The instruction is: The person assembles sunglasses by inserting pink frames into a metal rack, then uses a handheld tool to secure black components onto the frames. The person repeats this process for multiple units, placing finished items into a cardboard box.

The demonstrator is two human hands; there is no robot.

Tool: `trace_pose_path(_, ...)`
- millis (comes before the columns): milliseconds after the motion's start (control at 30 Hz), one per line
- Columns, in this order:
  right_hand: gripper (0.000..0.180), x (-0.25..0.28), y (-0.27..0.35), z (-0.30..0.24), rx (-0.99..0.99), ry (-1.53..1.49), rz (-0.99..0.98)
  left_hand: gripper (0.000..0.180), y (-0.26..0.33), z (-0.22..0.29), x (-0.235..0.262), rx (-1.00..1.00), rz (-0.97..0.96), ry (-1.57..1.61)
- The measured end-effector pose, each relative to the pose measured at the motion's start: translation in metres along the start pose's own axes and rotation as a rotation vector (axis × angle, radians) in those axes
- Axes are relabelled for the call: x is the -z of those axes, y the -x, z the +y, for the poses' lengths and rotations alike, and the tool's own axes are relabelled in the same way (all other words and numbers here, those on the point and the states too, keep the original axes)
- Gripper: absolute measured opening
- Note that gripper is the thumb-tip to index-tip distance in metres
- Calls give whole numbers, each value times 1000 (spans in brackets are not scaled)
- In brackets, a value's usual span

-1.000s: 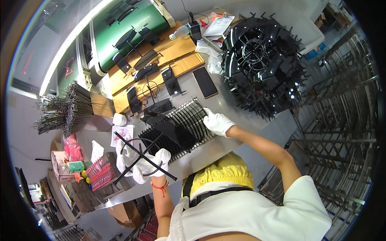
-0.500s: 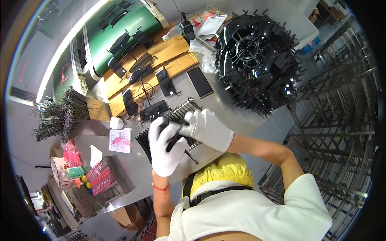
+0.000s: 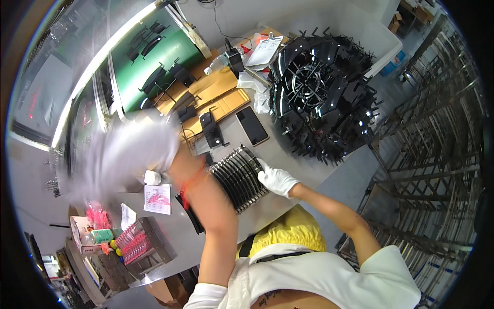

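Observation:
My right hand (image 3: 277, 181), in a white glove, is closed at the right end of a row of black curved parts (image 3: 239, 180). Its fingertips pinch the edge of the end part. The parts stand close together, side by side on the metal table, with shiny metal bits along their ends. My left hand (image 3: 128, 154), also gloved in white, reaches out to the far left, smeared by motion, so its fingers cannot be made out. It is in front of the bundle of thin metal rods (image 3: 52, 185), most of which it hides. My left forearm crosses over the row's left part.
A phone (image 3: 252, 126) lies beyond the row. Behind it are cardboard sheets (image 3: 226, 105) with black parts (image 3: 212, 129) and a green belt (image 3: 177, 51). A large rack of glossy black parts (image 3: 329, 87) stands right. A paper sheet (image 3: 157, 199) and a pink-filled bin (image 3: 146, 242) sit left.
My left hand has swung from the row out to the far left. The right hand has shifted to the row's right end. The view has turned slightly.

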State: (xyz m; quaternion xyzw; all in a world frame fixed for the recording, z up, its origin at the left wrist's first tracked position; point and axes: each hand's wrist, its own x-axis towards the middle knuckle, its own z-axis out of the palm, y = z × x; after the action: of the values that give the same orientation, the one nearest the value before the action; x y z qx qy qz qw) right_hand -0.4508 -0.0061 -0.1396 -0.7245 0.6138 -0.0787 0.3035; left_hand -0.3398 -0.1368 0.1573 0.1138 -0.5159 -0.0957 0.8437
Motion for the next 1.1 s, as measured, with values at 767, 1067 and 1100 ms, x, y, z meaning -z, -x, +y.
trace_pose_path(767, 99, 41, -11, 1, -256, -456, -92, 54, -225, -185, 458, 440, -943, -1796)
trace_pose_path(1067, 53, -9, 35, 21, -438, -536, 213, 35, -197, -185, 426, 269, -618, -1670)
trace_pose_path(1100, 51, -21, 37, 25, -426, -528, 202, 39, -204, -185, 455, 543, -452, -1552)
